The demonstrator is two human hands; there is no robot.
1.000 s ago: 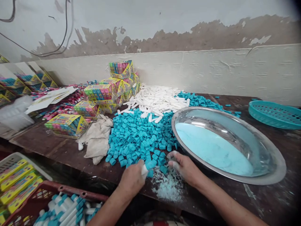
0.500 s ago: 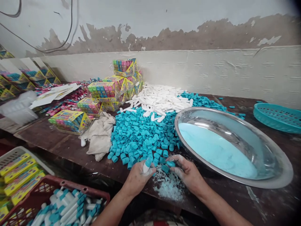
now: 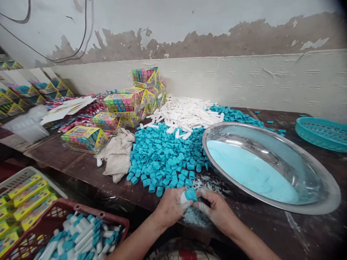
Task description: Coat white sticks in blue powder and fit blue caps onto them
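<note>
My left hand point(image 3: 169, 207) is closed around a white plastic tube point(image 3: 184, 199), with its blue end turned toward my right hand. My right hand point(image 3: 218, 211) pinches a blue cap point(image 3: 192, 194) at that end; fingers partly cover where cap and tube meet. Powder dusts the fingertips. Just beyond my hands spreads a heap of loose blue caps point(image 3: 165, 155), and white tubes point(image 3: 187, 112) are piled behind it. To the right, a steel basin point(image 3: 329, 187) holds pale blue powder point(image 3: 244, 169). Spilled powder point(image 3: 196, 217) lies on the table under my hands.
A red crate point(image 3: 81, 207) of blue-and-white tubes stands at lower left, beside a pale basket point(image 3: 35, 169) of yellow boxes. A crumpled cloth point(image 3: 118, 155) and packaged display boxes point(image 3: 84, 138) sit on the table's left. A turquoise perforated tray point(image 3: 322, 135) is at far right.
My hands have come together: the left moved right with the tube, and the blue cap in my right hand now meets the tube's end. The view shifted slightly.
</note>
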